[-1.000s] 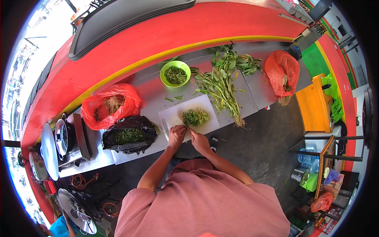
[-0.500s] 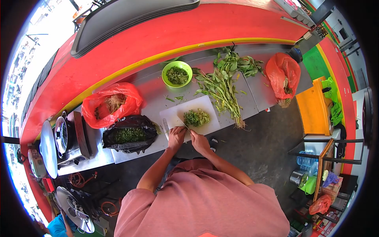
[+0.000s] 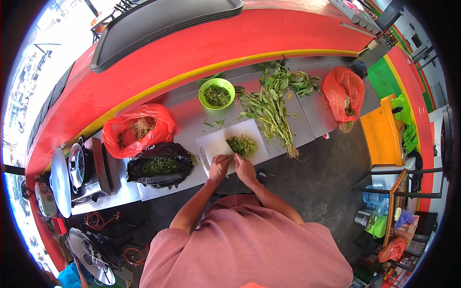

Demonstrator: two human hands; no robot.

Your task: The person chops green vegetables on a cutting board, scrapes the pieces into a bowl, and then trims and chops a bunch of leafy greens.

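My right hand (image 3: 245, 169) is closed around the handle of a knife (image 3: 230, 147), whose thin blade points up and left over a white cutting board (image 3: 211, 142). Beside it, my left hand (image 3: 219, 166) has its fingers bunched at the board's near edge, close to the blade; what they hold, if anything, is hidden. A heap of chopped greens (image 3: 241, 145) lies on the board, just beyond my hands. Behind the board stands a lime-green bowl (image 3: 203, 100) with chopped leaves in it. Long leafy stems with roots (image 3: 271, 105) are spread to the right.
A black bag (image 3: 180, 180) with chopped greens and a red bag (image 3: 165, 126) with roots sit left of the board. Further left is a stove with a lidded pot (image 3: 77, 165). Another red bag (image 3: 342, 91) stands right. A red ledge (image 3: 269, 29) borders the counter's far side.
Both hands remain close together at the board's near edge, with the knife still beside the greens. The greens look slightly rearranged, and the whole view has shifted a little.
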